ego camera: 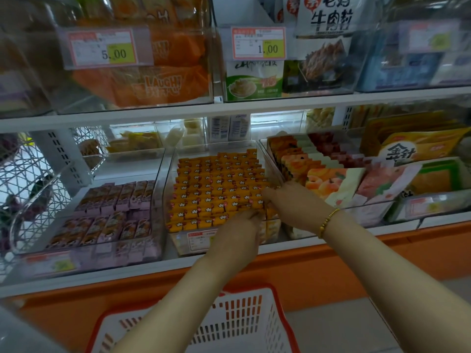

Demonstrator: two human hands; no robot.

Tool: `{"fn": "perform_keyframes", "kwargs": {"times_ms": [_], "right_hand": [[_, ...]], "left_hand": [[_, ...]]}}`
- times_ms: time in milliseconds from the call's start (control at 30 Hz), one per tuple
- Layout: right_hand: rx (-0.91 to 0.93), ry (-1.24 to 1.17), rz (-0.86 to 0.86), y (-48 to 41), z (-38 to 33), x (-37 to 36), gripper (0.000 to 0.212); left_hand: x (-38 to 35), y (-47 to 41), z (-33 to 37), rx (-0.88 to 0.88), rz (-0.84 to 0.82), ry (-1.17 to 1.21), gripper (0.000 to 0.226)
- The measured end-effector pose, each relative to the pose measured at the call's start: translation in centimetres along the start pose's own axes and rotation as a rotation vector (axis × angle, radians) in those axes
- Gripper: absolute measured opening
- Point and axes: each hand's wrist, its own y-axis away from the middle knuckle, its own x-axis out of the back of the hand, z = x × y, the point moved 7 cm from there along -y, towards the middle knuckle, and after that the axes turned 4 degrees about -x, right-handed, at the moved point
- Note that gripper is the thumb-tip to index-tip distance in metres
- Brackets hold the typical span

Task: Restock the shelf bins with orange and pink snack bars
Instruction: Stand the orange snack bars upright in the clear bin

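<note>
Rows of orange snack bars [216, 189] fill a clear bin [171, 174] in the middle of the lower shelf. Both my hands reach into its front right corner. My left hand [238, 233] lies at the front edge with its fingertips on the front row of bars. My right hand [293, 202], with a bead bracelet at the wrist, rests on bars by the bin's right wall. Whether either hand grips a bar is hidden. Pink snack bars [112, 212] lie in the clear bin [156, 197] to the left.
A white basket with a red rim [229, 324] sits below my arms in front of the orange shelf base [331, 266]. A bin of fruit-printed packs [328, 184] stands to the right. Upper shelf bins carry price tags [258, 43]. A wire rack [25, 189] is at far left.
</note>
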Motion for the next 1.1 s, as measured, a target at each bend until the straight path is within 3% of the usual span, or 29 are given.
{"fn": "perform_keyframes", "kwargs": {"times_ms": [167, 300, 367, 533, 800, 1100], "right_hand": [[-0.100, -0.167, 0.041, 0.1, 1.0, 1.9, 0.031], [-0.102, -0.271, 0.372, 1.8, 1.6, 8.0, 0.006], [-0.141, -0.398, 0.466, 2.6, 2.3, 10.0, 0.006], [-0.269, -0.760, 0.242, 2.4, 3.1, 8.9, 0.011], [-0.304, -1.159, 0.072, 2.6, 2.7, 7.1, 0.015], [-0.316, -1.352, 0.023, 2.7, 2.3, 6.5, 0.014]], "left_hand": [[-0.1, 0.1, 0.0, -0.018, 0.008, 0.013, 0.043], [0.8, 1.1, -0.2, 0.085, 0.039, 0.152, 0.047], [1.5, 2.4, 0.1, 0.168, 0.118, 0.249, 0.050], [1.4, 6.2, 0.8, 0.478, 0.279, 0.956, 0.033], [2.0, 6.5, 2.3, 0.411, 0.240, 1.325, 0.039], [2.1, 7.1, 0.3, 0.481, 0.235, 1.396, 0.038]]}}
